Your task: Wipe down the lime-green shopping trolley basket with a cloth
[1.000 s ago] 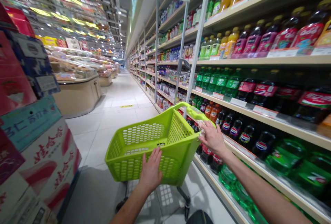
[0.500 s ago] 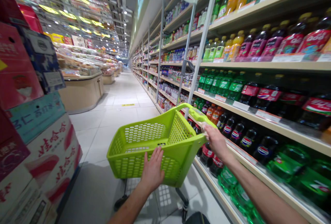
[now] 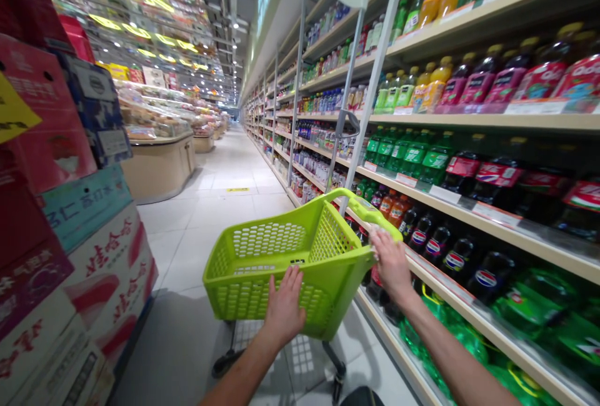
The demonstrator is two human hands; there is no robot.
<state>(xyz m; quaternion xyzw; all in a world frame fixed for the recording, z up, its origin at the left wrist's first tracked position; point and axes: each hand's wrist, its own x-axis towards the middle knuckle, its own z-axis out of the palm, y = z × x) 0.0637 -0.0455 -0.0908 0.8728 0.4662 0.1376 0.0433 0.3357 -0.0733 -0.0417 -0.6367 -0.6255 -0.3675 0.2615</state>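
Note:
A bright green plastic shopping cart [image 3: 244, 293] stands in front of me, its basket turned to the left and nothing visible inside. My left hand [image 3: 285, 307] lies with outstretched fingers against the near basket wall, fingertips by the rim. At the cart's right end, my right hand [image 3: 390, 262] is closed over the near end of the green handle [image 3: 363, 209]. A bit of white cloth or tissue [image 3: 373, 236] shows under its fingers, against the handle; most of it is hidden. One dark caster wheel [image 3: 338, 387] shows beneath the cart.
Drink shelves [image 3: 469, 203] with several rows of bottles run close along the right. Stacked drink cartons [image 3: 103, 243] border the left. A tiled aisle [image 3: 225, 175] leads ahead past a rounded display counter [image 3: 159, 165].
The view has swung slightly left, so the cart and shelves appear farther right. My right hand has slid a little along the handle; my left hand stays on the basket wall.

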